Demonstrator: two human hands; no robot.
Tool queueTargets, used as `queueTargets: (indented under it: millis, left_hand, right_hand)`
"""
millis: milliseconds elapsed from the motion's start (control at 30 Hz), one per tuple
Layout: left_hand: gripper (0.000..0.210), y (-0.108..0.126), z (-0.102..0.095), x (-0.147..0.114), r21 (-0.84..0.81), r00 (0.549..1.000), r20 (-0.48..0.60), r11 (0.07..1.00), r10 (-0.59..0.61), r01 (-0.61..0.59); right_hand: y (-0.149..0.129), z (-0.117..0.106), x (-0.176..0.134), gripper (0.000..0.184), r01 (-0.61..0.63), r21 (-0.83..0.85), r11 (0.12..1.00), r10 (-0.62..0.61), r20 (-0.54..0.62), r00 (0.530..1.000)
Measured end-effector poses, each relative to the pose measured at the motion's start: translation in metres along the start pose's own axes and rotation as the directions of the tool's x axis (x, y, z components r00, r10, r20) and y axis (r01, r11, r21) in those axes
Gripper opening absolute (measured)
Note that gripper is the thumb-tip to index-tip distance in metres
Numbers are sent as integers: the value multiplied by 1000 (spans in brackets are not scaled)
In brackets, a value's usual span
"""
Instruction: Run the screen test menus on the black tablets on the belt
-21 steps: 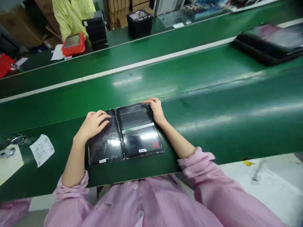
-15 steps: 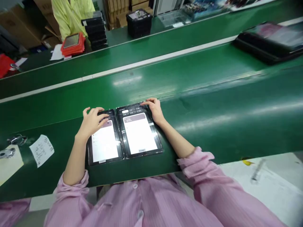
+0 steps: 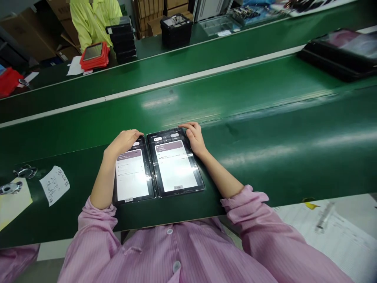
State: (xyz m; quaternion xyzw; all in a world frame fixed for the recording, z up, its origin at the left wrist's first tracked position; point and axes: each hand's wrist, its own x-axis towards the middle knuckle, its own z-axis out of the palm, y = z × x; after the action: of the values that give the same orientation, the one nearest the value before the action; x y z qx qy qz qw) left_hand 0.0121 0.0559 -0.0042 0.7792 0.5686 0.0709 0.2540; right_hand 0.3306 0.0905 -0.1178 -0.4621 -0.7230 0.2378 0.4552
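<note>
Two tablets with lit screens lie side by side on the green bench, the left tablet [image 3: 134, 173] and the right tablet [image 3: 176, 165]. Each shows a mostly white page under a dark top bar. My left hand [image 3: 125, 141] is stretched over the upper left part of the left tablet, fingertips at its top right corner, covering some of the screen. At the right tablet's upper right corner rests my right hand [image 3: 194, 137], index finger extended along the top edge and thumb apart. Neither hand holds anything.
A handwritten paper note [image 3: 55, 185] and shiny metal rings [image 3: 26, 171] lie to my left. Dark stacked devices [image 3: 338, 55] sit far right. Across the belt [image 3: 206, 96], a person in a yellow top [image 3: 97, 19] stands behind red-cased tablets [image 3: 94, 57] and a black stack [image 3: 122, 39].
My left hand has moved right and up along the left tablet's top edge. My right index finger has shifted to the right tablet's top edge. Both screens show more text lines.
</note>
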Motion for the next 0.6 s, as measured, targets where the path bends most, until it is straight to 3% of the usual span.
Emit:
queueTargets:
  millis: [333, 600]
  left_hand:
    - [66, -4, 9, 11, 241, 992, -22, 964, 122, -113]
    - [72, -6, 0, 6, 193, 991, 1, 972, 135, -133]
  right_hand:
    - [0, 1, 0, 62, 4, 2, 1000, -4, -15, 1000]
    - [0, 3, 1, 56, -27, 11, 1000, 27, -34, 999]
